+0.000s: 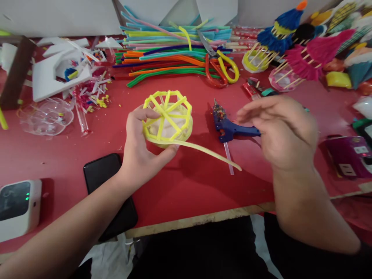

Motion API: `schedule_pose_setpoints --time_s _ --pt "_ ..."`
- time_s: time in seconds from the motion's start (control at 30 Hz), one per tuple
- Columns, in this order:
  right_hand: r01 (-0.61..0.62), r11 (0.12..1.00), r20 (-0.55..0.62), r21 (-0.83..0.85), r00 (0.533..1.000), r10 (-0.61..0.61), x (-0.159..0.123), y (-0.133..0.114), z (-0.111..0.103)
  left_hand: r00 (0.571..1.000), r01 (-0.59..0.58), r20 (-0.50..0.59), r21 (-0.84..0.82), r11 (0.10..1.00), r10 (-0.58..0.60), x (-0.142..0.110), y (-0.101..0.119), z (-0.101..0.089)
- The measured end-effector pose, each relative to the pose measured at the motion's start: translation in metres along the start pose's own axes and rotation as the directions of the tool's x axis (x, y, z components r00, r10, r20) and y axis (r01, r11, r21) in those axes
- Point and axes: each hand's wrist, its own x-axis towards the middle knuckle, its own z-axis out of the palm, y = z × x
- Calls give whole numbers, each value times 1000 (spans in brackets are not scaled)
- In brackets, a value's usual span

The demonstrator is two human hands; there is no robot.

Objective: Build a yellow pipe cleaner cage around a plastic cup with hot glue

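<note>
My left hand (pixel 142 143) is closed on a yellow pipe-cleaner wheel frame (pixel 167 116) with crossing spokes. The frame sits over a clear, shallow plastic cup (pixel 184 135), whose inside shows pale through the spokes. From its near edge a loose yellow pipe-cleaner end (pixel 209 151) sticks out to the right, past my thumb. Just right of it, a blue glue gun (pixel 232 130) lies on the table with a clear glue stick (pixel 228 159) poking out. My right hand (pixel 281 131) hovers by the gun's handle, its fingers loosely bent and not wrapped round it; the handle's end is hidden.
Colourful pipe cleaners (pixel 165 58) lie at the back, with scissors (pixel 221 66) on their right end. Finished blue and pink figures (pixel 316 54) stand at the back right. White foam pieces (pixel 43 77) and scraps are left. A phone (pixel 104 170) overlaps my left forearm; a purple box (pixel 348 155) is right.
</note>
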Motion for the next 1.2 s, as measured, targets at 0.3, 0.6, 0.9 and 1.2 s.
schedule_pose_setpoints --time_s 0.3,0.6,0.9,1.2 --pt "240 971 419 -3 882 -216 -13 -21 17 1000 -26 -10 -4 1000 26 -5 -3 6" --pt "540 812 180 -223 841 -510 -10 -19 14 999 -5 -35 -80 997 2 -11 -6 19" --pt "491 831 112 -260 870 -479 -10 -21 17 996 16 87 -217 976 3 -9 3 13" --pt "511 824 108 -245 859 -500 -14 -23 20 997 43 62 -66 997 -39 -11 -2 11"
